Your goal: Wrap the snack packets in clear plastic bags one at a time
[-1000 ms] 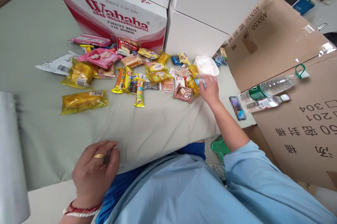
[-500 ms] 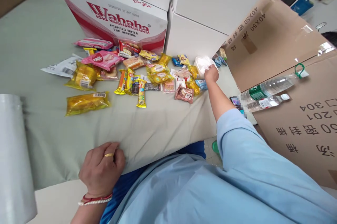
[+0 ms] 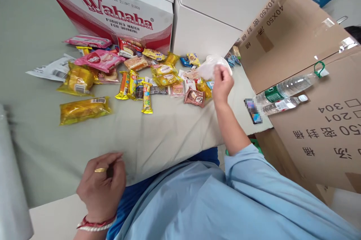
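Observation:
My right hand (image 3: 222, 82) is raised over the right end of a spread of wrapped snacks (image 3: 158, 76) and pinches a thin clear plastic bag (image 3: 207, 69), just in front of a white bowl (image 3: 224, 62). A brown snack packet (image 3: 194, 97) lies just left of that hand. My left hand (image 3: 102, 185), with a gold ring and a red wrist band, rests curled on the near edge of the grey-green cloth (image 3: 158, 138); I cannot make out anything in its fingers.
A Wahaha water carton (image 3: 113, 10) and white boxes (image 3: 208, 10) stand behind the snacks. Brown cartons (image 3: 310, 82) rise at the right, with two water bottles (image 3: 284, 97) and a phone (image 3: 252, 111) beside them. A roll of clear film (image 3: 11, 180) is at the left edge.
My right hand reached to the white bowl, then drew back a little with a thin clear bag pinched in it. My left hand stayed at the cloth's near edge.

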Demonstrator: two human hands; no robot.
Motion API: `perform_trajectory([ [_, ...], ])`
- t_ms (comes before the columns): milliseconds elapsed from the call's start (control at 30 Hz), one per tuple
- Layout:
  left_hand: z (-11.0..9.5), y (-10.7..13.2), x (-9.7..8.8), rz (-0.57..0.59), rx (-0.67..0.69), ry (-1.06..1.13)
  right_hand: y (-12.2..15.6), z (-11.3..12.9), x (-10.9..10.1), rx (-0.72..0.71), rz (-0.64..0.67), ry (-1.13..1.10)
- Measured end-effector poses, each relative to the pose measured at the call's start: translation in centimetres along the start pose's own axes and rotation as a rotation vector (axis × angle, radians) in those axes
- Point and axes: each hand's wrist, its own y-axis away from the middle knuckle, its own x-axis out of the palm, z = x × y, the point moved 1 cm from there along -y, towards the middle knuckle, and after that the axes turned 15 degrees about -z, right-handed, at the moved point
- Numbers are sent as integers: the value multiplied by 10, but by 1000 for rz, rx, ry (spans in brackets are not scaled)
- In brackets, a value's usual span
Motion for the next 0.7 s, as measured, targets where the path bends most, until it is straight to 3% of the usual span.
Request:
perform_trajectory([
  [133,-31,-9,8,246,-584,423,132,50,-13,309,676,-464],
  [233,-48,-10,28,450,-890,729,195,63,-18,479,963,-578],
  [333,-54,-8,45,489,-951,744,209,61,-21,539,941,-579],
  [467,-54,-6,50,335,-977,709,191,53,-29,640,771,-579],
  [700,-58,-13,40,321,-1044,855,178,43,-38,1118,814,-709],
])
